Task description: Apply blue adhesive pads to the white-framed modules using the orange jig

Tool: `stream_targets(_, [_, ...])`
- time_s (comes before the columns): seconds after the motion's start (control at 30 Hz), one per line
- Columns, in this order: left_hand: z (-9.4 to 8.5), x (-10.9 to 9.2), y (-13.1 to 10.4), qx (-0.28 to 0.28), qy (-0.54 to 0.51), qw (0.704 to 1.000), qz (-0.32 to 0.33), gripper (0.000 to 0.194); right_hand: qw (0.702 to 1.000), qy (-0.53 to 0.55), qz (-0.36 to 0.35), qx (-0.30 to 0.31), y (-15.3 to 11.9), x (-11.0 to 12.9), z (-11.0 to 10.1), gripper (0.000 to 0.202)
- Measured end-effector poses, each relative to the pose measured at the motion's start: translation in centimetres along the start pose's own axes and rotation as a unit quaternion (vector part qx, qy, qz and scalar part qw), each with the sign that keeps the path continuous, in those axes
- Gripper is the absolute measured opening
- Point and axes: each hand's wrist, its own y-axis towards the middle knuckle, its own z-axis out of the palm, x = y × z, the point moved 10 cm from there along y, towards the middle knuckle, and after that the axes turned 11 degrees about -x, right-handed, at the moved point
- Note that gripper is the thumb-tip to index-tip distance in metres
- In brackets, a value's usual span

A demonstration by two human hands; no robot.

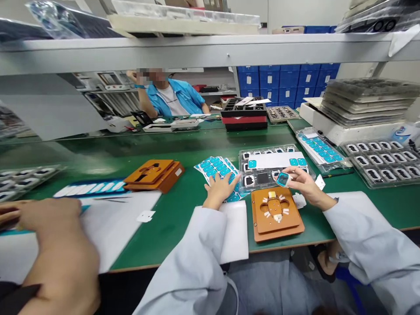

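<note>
The right hand (303, 181) pinches a small blue-filmed part (282, 179) above the orange jig (277, 214), risking a slip; the left hand (220, 189) lies spread on the blue sticker sheet (216, 168), which could smudge.

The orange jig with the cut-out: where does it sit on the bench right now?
In the head view, the orange jig lies on the green bench below the right hand, right of the white sheet.

Sticker sheet (219, 169) lies left of parts tray (274, 162); fixture (277, 213) sits in front of tray; 2nd fixture (154, 174) farther left on bench (183, 144).
</note>
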Motion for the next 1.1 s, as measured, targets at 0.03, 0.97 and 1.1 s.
stream_targets(0.03, [0.0,-0.1,0.0,0.006,-0.002,1.000,0.008,0.064,0.999,-0.040,-0.022,-0.008,0.7,0.2,-0.4,0.052])
stream_targets(0.97, [-3.0,-4.9,-0.7,-0.112,-0.153,0.959,0.209,0.042,0.889,-0.372,0.066,-0.258,7.1,-4.3,-12.7,0.033])
stream_targets(1.1, [-3.5,-5.1,-1.3,-0.124,-0.170,0.954,0.213,0.043,0.936,-0.227,0.028,-0.267,7.5,-3.3,-11.8,0.029])
